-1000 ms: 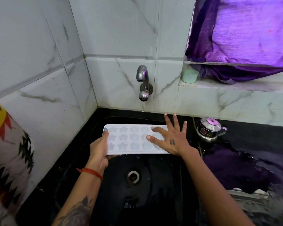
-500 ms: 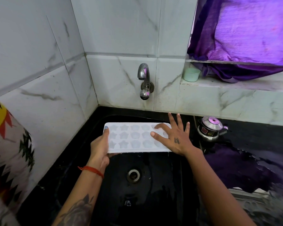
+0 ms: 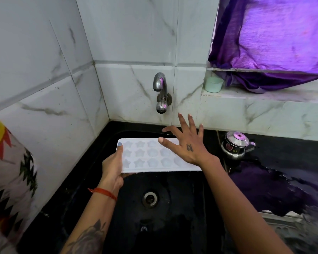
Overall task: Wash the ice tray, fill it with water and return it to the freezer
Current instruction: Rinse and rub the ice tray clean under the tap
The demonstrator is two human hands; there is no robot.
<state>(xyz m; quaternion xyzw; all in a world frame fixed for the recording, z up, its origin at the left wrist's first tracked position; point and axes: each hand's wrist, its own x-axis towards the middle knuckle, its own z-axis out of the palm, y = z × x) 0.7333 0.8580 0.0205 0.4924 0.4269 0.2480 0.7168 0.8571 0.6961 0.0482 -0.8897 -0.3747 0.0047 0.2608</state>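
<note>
Black stone sink (image 3: 173,213) under marble wall tiles: the ice tray (image 3: 151,155) is held level over the basin, below the tap (image 3: 161,92). Left hand (image 3: 113,167) grips its left end, thumb on top. Right hand (image 3: 187,143) hovers over the right end, fingers spread, holding nothing. No water runs, so washing looks unfinished; filling and the freezer remain. A steel pot (image 3: 235,145) sits on the wet counter, a green cup (image 3: 213,84) on the ledge by the purple curtain (image 3: 275,37)

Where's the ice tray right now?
Head view, centre: the ice tray is over the black sink, below the tap, gripped at its left end by the left hand.
</note>
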